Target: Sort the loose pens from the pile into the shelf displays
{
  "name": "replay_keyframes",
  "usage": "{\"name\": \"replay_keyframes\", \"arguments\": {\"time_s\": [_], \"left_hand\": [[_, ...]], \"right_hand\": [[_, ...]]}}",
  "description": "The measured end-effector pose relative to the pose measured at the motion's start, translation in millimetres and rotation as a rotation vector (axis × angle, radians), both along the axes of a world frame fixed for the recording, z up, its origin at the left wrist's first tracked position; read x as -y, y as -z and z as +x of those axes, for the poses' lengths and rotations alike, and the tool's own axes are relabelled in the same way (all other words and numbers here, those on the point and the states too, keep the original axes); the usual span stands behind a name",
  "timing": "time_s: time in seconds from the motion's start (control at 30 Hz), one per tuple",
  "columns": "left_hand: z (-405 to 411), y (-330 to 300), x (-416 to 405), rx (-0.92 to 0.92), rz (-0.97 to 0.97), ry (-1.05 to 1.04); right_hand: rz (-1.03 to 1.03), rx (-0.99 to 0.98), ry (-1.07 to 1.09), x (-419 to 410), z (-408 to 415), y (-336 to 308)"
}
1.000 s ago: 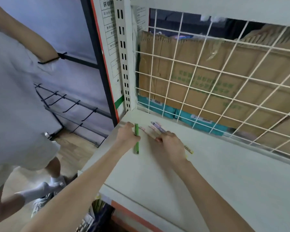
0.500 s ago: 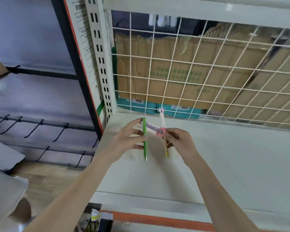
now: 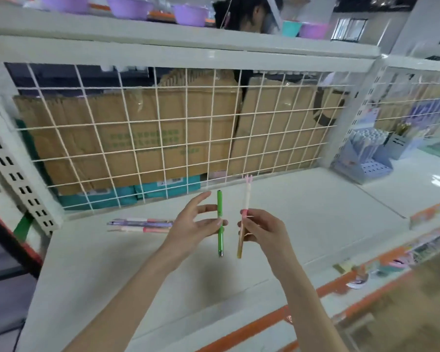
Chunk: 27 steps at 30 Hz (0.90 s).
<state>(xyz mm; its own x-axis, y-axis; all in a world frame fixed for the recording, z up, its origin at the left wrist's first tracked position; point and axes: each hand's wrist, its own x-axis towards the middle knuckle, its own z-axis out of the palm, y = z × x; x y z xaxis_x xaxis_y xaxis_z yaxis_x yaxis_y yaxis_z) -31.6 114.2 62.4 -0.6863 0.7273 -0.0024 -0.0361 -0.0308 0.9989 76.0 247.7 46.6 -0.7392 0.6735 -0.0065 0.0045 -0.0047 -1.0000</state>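
Observation:
My left hand (image 3: 194,226) pinches a green pen (image 3: 220,212) upright between thumb and a finger, the other fingers spread. Just to its right, my right hand (image 3: 263,231) grips a cream-and-pink pen (image 3: 245,199) with a small pink topper, also upright. Both pens hang above the white shelf (image 3: 112,270). A few loose pens (image 3: 140,225), purple and pink, lie flat on the shelf to the left of my left hand. At the far right stands a blue pen display (image 3: 366,154) filled with pens.
A white wire grid (image 3: 163,138) backs the shelf, with cardboard boxes (image 3: 127,146) behind it. A perforated upright (image 3: 13,171) stands at the left. Purple bowls (image 3: 130,6) sit on the upper shelf, and a person (image 3: 247,12) is behind them. Lower shelves with small goods (image 3: 391,265) run along the right.
My head has lifted and turned right, showing more of the shelf. Both hands rose off the shelf with one pen each; the other pens stayed lying at the left.

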Motion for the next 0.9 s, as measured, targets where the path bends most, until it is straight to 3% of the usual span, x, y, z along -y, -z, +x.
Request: {"name": "replay_keyframes", "arguments": {"time_s": [0.5,0.9], "left_hand": [[128,-51,-192,-0.211,0.04,0.228],[284,-59,-391,-0.151,0.107,0.468]], "right_hand": [[0.127,-0.093,0.198,-162,154,-32],[0.23,0.002,0.428,-330,324,-44]]}}
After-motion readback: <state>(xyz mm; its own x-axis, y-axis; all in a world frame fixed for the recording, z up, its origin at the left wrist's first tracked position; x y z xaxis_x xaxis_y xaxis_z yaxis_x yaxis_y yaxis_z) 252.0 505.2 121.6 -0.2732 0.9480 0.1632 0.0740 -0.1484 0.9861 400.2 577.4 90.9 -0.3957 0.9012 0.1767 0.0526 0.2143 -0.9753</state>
